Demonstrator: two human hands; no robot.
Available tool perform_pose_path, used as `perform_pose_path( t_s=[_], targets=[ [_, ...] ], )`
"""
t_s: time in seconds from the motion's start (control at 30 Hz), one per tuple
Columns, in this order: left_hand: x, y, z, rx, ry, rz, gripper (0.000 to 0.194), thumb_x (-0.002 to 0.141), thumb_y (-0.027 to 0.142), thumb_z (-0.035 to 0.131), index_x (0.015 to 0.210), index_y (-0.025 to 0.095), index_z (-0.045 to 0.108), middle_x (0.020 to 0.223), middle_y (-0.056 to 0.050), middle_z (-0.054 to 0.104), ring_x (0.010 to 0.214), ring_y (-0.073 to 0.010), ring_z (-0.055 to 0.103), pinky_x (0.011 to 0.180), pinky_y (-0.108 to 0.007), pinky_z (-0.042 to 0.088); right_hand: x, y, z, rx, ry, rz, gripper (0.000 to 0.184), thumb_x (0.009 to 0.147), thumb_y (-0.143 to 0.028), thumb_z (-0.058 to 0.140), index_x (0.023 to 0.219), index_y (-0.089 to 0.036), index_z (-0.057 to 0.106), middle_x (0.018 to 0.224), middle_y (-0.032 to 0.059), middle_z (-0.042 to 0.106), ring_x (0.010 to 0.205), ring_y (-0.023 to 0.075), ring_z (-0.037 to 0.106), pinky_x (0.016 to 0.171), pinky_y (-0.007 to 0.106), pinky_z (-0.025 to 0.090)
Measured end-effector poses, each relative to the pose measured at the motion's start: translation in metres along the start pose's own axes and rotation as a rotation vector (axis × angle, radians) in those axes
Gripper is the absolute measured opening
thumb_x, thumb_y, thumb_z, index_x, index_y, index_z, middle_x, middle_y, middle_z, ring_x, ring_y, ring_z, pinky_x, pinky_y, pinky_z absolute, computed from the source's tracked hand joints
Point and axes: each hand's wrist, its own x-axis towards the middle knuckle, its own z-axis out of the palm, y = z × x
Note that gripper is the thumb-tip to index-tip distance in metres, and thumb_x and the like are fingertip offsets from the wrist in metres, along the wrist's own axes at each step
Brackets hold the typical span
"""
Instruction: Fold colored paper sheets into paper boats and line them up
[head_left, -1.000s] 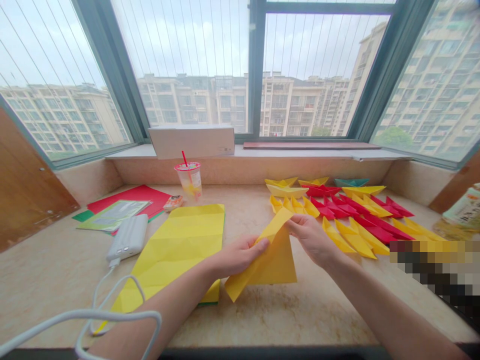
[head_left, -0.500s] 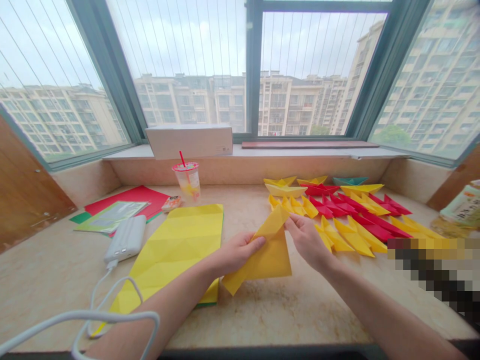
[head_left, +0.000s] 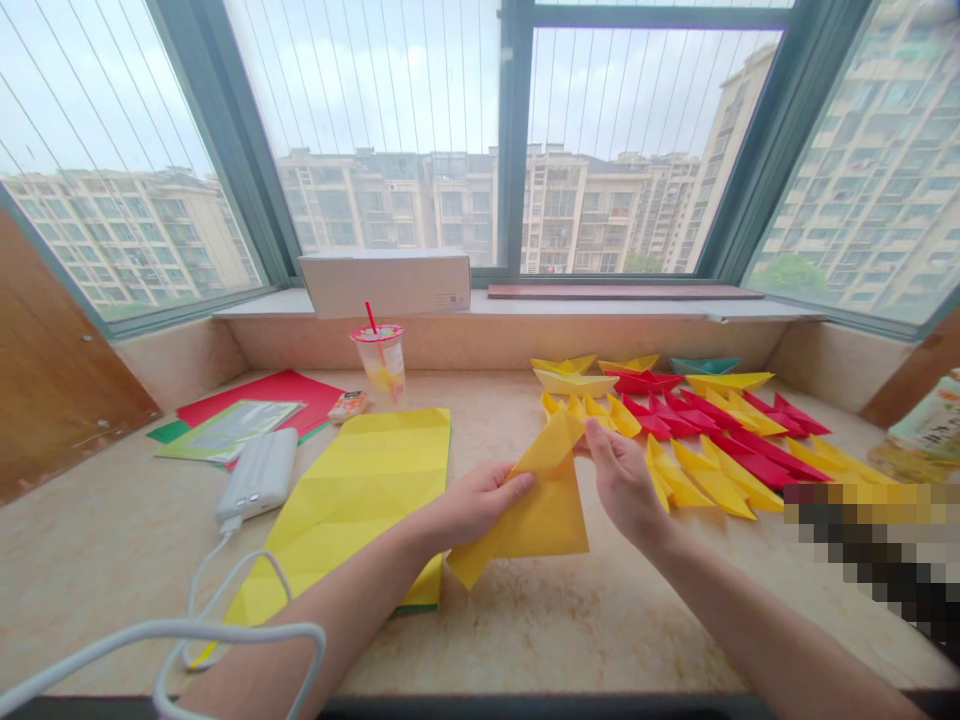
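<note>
A partly folded sheet of yellow paper (head_left: 551, 510) is held up over the counter between both hands. My left hand (head_left: 491, 497) is closed on its left side, thumb on top and the other fingers behind the sheet. With thumb and fingers pinched, my right hand (head_left: 621, 470) grips the upper right corner of the same paper. A narrow folded flap runs diagonally from that corner down to the lower left. Just beyond the right hand stand several yellow folded paper boats (head_left: 712, 475) and red paper boats (head_left: 757, 455).
A stack of creased yellow sheets (head_left: 375, 480) lies left of my hands. Farther left are a white power bank (head_left: 259, 470) with a white cable (head_left: 247, 630), and red paper (head_left: 277, 390). A drink cup (head_left: 380, 365) stands behind. A bottle (head_left: 926, 430) is at far right.
My right thumb has shifted up along the paper's upper right corner. The view has moved slightly; both hands keep hold of the paper.
</note>
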Motion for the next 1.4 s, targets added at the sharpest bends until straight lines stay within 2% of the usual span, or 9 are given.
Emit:
perform_pose_path(
  t_s=[0.27, 0.4, 0.6, 0.73, 0.9, 1.07, 1.23, 1.3, 1.4],
  targets=[
    [-0.001, 0.001, 0.002, 0.049, -0.018, 0.007, 0.044, 0.086, 0.056, 0.061, 0.1, 0.015, 0.065, 0.083, -0.004, 0.066, 0.069, -0.0142, 0.057, 0.063, -0.023, 0.041, 0.0, -0.006, -0.001, -0.056, 0.02, 0.048, 0.038, 0.084, -0.055, 0.066, 0.09, -0.019, 0.075, 0.083, 0.0049, 0.075, 0.075, 0.0211, 0.066, 0.07, 0.031, 0.05],
    [-0.003, 0.001, 0.003, 0.046, -0.068, 0.045, 0.043, 0.087, 0.055, 0.059, 0.103, 0.016, 0.064, 0.088, -0.004, 0.066, 0.074, -0.0157, 0.058, 0.066, -0.024, 0.042, 0.002, -0.003, -0.001, 0.142, -0.018, 0.14, 0.036, 0.081, -0.055, 0.07, 0.088, -0.019, 0.073, 0.083, 0.0048, 0.075, 0.075, 0.0207, 0.068, 0.07, 0.031, 0.052],
    [-0.002, 0.0, 0.006, 0.112, -0.026, 0.091, 0.042, 0.089, 0.055, 0.057, 0.099, 0.015, 0.062, 0.083, -0.003, 0.063, 0.071, -0.0143, 0.055, 0.063, -0.023, 0.039, 0.004, -0.002, 0.004, 0.364, 0.11, 0.229, 0.045, 0.069, -0.045, 0.084, 0.103, -0.025, 0.06, 0.072, -0.0016, 0.074, 0.064, 0.0187, 0.07, 0.063, 0.03, 0.055],
    [-0.001, 0.001, 0.007, 0.167, 0.003, 0.122, 0.043, 0.09, 0.055, 0.055, 0.101, 0.014, 0.063, 0.082, -0.003, 0.063, 0.071, -0.0144, 0.054, 0.062, -0.023, 0.038, 0.003, 0.002, 0.005, 0.318, 0.142, 0.225, 0.038, 0.07, -0.045, 0.083, 0.092, -0.02, 0.065, 0.077, 0.0028, 0.076, 0.066, 0.0185, 0.071, 0.063, 0.029, 0.056],
    [-0.001, 0.004, 0.008, 0.267, 0.039, 0.141, 0.045, 0.093, 0.055, 0.049, 0.105, 0.013, 0.063, 0.087, -0.006, 0.064, 0.074, -0.017, 0.057, 0.062, -0.024, 0.039, -0.005, 0.001, 0.011, 0.26, 0.167, 0.24, 0.048, 0.069, -0.044, 0.083, 0.107, -0.019, 0.069, 0.086, 0.0051, 0.078, 0.075, 0.0212, 0.073, 0.071, 0.034, 0.058],
    [-0.002, 0.004, 0.007, 0.311, 0.056, 0.151, 0.043, 0.093, 0.054, 0.049, 0.1, 0.014, 0.063, 0.082, -0.004, 0.062, 0.07, -0.0155, 0.054, 0.059, -0.023, 0.037, -0.008, -0.002, 0.013, 0.221, 0.125, 0.245, 0.042, 0.072, -0.046, 0.08, 0.105, -0.021, 0.074, 0.093, 0.0052, 0.078, 0.082, 0.0232, 0.073, 0.073, 0.034, 0.058],
    [-0.002, 0.003, 0.007, 0.298, 0.053, 0.134, 0.043, 0.091, 0.055, 0.052, 0.094, 0.014, 0.063, 0.077, -0.002, 0.059, 0.067, -0.0141, 0.052, 0.058, -0.023, 0.036, -0.005, -0.007, 0.007, 0.235, -0.057, 0.279, 0.037, 0.075, -0.052, 0.077, 0.092, -0.019, 0.076, 0.09, 0.0062, 0.077, 0.083, 0.0247, 0.072, 0.067, 0.032, 0.057],
    [-0.002, 0.005, 0.008, 0.237, 0.017, 0.133, 0.043, 0.09, 0.055, 0.054, 0.097, 0.014, 0.063, 0.08, -0.003, 0.062, 0.069, -0.0144, 0.054, 0.059, -0.023, 0.038, -0.003, -0.008, 0.005, 0.247, -0.087, 0.286, 0.04, 0.074, -0.055, 0.076, 0.09, -0.019, 0.075, 0.088, 0.0066, 0.077, 0.082, 0.0255, 0.072, 0.065, 0.032, 0.056],
    [-0.003, 0.007, 0.008, 0.107, -0.014, 0.154, 0.047, 0.089, 0.054, 0.058, 0.117, 0.017, 0.06, 0.088, -0.004, 0.067, 0.073, -0.0157, 0.06, 0.063, -0.024, 0.043, 0.003, -0.007, -0.002, 0.253, -0.008, 0.259, 0.04, 0.074, -0.056, 0.076, 0.089, -0.019, 0.073, 0.084, 0.006, 0.077, 0.082, 0.0253, 0.071, 0.066, 0.032, 0.057]
  ],
)
